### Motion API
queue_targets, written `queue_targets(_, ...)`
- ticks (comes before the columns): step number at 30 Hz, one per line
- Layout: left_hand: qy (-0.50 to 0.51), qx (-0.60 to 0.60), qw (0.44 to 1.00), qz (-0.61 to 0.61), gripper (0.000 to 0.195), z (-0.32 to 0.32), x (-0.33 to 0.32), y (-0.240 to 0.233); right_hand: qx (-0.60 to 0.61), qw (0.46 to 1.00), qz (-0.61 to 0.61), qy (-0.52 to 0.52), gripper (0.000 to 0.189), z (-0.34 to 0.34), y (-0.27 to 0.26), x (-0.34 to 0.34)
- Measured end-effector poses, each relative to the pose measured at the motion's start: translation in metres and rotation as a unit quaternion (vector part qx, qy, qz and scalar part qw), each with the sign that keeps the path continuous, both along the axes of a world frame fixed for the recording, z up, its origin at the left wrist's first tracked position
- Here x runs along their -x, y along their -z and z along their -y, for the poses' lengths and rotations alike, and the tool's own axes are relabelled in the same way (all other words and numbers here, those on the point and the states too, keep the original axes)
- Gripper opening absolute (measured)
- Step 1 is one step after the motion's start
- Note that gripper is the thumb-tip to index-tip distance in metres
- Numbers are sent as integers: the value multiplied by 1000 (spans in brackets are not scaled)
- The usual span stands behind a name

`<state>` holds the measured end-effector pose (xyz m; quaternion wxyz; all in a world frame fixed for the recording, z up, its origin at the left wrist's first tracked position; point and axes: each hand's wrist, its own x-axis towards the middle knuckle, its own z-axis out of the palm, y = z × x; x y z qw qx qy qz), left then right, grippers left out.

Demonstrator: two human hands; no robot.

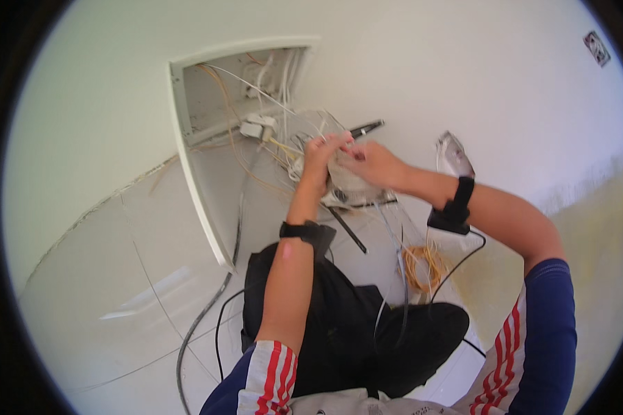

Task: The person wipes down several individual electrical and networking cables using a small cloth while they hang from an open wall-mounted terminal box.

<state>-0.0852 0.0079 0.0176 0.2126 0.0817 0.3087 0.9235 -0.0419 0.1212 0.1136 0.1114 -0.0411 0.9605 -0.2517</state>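
My left hand (324,155) and my right hand (371,163) meet fingertip to fingertip in the head view, just right of the open wall box (239,104). A thin white cable (249,85) runs from the box to the fingers of my left hand, which pinch it. What my right fingers hold is too small and blurred to tell. Under the hands lies a pale device (355,182) with black antennas (348,230), partly covered by them. White power adapters (259,127) and tangled cables sit at the box's lower edge.
A coil of orange-yellow cable (423,267) lies right of my knees. The hinged white door (200,207) of the box stands open at left. A thick black cable (202,314) crosses the tiled floor. A wall socket (597,49) is at upper right.
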Motion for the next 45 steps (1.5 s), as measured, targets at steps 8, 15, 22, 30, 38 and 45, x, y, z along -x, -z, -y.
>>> queue_targets(8, 29, 43, 998, -33, 23, -10, -18, 4, -107, 989, -101, 31, 53, -46, -9, -6)
queue_targets(15, -20, -34, 998, -53, 38, -27, -17, 19, -168, 983, -30, 72, 65, -36, -8, -3)
queue_targets(22, 14, -5, 1000, 7, 39, -9, -19, 18, 152, 975, 59, 153, 69, -12, -27, -50)
queue_targets(30, -21, 77, 997, 20, 37, -15, -19, 27, -186, 968, -160, -48, 61, -17, -15, -63)
queue_targets(38, -63, 179, 960, -208, 64, -7, -41, 12, -110, 980, -145, 86, 35, -43, -25, -39)
queue_targets(45, -37, 131, 971, -194, 48, -4, -31, 11, -14, 975, -144, 167, 43, -61, -5, -2)
